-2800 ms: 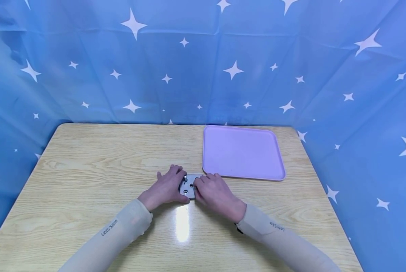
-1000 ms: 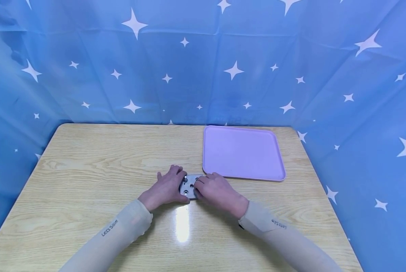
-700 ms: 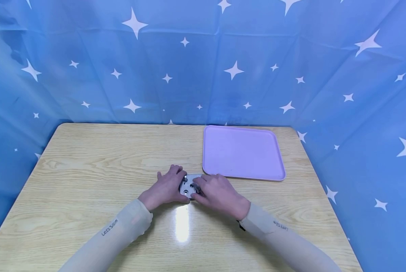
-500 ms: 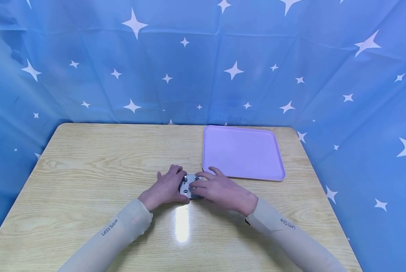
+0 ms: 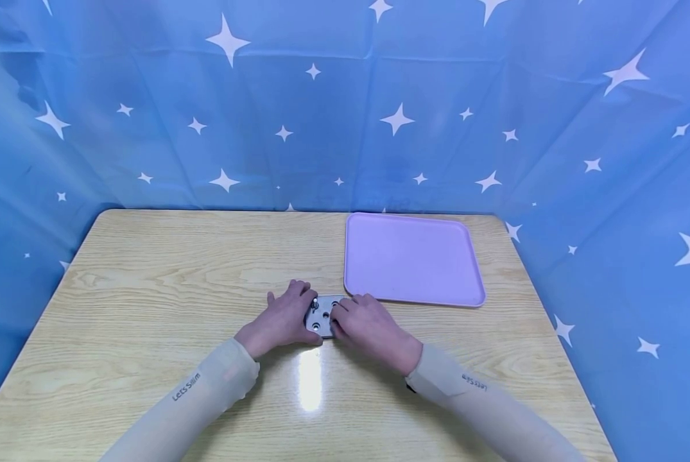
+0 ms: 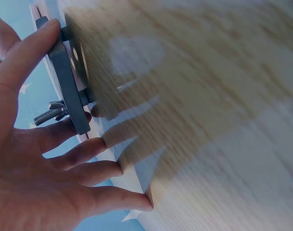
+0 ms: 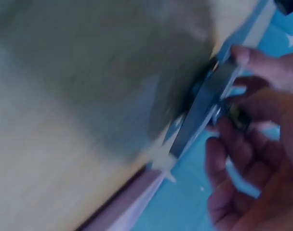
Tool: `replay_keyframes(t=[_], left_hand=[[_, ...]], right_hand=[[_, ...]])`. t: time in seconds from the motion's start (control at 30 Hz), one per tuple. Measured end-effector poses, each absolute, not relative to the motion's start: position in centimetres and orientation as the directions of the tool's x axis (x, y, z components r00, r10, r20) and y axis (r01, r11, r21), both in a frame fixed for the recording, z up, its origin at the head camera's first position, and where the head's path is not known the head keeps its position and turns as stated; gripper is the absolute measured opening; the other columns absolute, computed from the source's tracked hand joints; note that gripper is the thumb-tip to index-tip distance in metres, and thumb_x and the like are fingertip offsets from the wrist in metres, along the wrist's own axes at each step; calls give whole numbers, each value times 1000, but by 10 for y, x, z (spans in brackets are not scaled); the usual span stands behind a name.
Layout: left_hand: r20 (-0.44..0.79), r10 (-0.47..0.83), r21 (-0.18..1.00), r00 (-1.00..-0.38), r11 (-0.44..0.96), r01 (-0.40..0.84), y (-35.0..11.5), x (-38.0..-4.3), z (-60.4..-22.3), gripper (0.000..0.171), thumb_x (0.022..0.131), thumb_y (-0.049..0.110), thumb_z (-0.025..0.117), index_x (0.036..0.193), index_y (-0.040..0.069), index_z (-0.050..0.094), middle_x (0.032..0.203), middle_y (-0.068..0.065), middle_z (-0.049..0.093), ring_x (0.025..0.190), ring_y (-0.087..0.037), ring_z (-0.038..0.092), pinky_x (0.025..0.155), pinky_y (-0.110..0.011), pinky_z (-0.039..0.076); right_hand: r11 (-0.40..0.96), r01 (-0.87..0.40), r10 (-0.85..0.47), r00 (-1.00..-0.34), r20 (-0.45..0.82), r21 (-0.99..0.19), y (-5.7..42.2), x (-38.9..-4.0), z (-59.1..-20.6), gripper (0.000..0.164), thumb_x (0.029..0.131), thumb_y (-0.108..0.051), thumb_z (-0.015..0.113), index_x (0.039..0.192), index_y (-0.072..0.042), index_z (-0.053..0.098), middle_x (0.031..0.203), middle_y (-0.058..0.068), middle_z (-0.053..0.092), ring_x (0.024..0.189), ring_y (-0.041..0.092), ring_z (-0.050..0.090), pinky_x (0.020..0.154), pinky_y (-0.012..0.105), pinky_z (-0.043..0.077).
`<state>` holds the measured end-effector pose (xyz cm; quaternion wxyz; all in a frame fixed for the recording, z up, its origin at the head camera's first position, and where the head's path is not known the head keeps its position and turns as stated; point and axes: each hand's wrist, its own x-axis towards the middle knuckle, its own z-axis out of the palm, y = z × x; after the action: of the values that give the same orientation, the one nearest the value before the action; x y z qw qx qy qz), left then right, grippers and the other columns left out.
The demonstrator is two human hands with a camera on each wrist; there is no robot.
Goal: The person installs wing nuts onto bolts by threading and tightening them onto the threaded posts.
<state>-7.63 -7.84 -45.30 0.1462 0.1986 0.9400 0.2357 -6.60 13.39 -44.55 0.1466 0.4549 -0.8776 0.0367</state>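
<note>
A small grey metal plate [image 5: 325, 324] with round holes is held just above the table, raised on short dark feet in the left wrist view. My left hand [image 5: 284, 319] grips it by opposite edges between thumb and index finger, the other fingers spread to the tabletop. Near the plate's far left corner a threaded bolt with a wing nut [image 6: 56, 109] stands out from its face. My right hand [image 5: 370, 327] covers the plate's right part, with fingertips pinching a small metal fastener [image 7: 237, 117] on its face. That fastener is blurred and mostly hidden by the fingers.
A flat lilac tray [image 5: 414, 260] lies behind and right of the hands, its near edge close to my right knuckles. The wooden tabletop [image 5: 165, 269] ends at a blue curtain [image 5: 345, 96] with white stars along the back and sides.
Half a second ago my right fingers were spread over the plate; now they are drawn together on its right side, after shifting slightly left. My left hand and the plate have not moved.
</note>
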Motion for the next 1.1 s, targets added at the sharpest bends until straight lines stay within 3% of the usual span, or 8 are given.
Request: replay_keyframes(t=[0.1,0.17,0.3,0.4,0.57,0.7,0.97,1.1], left_hand=[[-175,445,500,-878,809,310,-79,-76,-453,92,69,39,96,140,-3,56,149,-26,46,146,-50,35,102,-85,27],[-174,448,501,-877,807,313,-79,-76,-453,91,69,39,96,140,-3,56,149,-26,47,146,-49,35,102,-85,27],[-180,450,503,-875,806,312,-79,-76,-452,88,70,39,96,138,-1,57,147,-24,47,146,-49,34,102,-85,27],[-186,445,499,-876,811,306,-79,-77,-453,88,70,39,96,138,-1,57,147,-24,48,146,-49,34,102,-85,26],[-185,442,498,-877,812,304,-79,-77,-453,91,69,40,96,139,-2,57,148,-24,48,146,-49,35,102,-85,26],[-186,443,500,-877,811,303,-79,-77,-453,92,69,41,96,140,-2,57,148,-24,47,146,-49,35,102,-85,26],[-182,441,500,-879,811,303,-79,-77,-453,93,69,41,96,141,-3,56,150,-25,46,147,-50,33,103,-84,26],[-184,443,495,-878,813,307,-79,-77,-453,93,69,41,96,141,-3,55,150,-25,46,147,-49,33,103,-84,26]], right_hand=[[639,-769,-736,-609,295,6,132,-63,-446,15,92,-23,74,85,-12,68,75,-1,64,62,16,55,55,29,44],[626,-780,-754,-606,254,-3,134,-63,-442,15,92,-26,74,96,-12,71,86,-1,68,74,17,62,64,31,49],[495,-868,-865,-487,124,39,143,-68,-429,29,95,-21,74,124,-20,70,124,-6,69,118,22,61,90,43,51],[391,-913,-920,-387,52,116,149,-71,-423,31,97,-16,72,127,-25,70,133,-12,65,129,19,55,94,41,48],[365,-902,-930,-362,59,228,151,-74,-425,18,96,-19,72,114,-25,73,117,-14,69,109,14,59,79,32,43],[412,-878,-911,-393,125,243,147,-73,-433,9,93,-16,74,100,-21,71,99,-10,69,93,16,58,75,31,42],[626,-778,-743,-616,262,-52,135,-63,-446,11,92,-18,75,87,-10,69,74,-1,66,63,14,57,57,29,47],[625,-779,-754,-617,226,-41,138,-64,-436,21,90,-26,77,102,-10,72,87,-2,69,74,16,60,67,31,51]])
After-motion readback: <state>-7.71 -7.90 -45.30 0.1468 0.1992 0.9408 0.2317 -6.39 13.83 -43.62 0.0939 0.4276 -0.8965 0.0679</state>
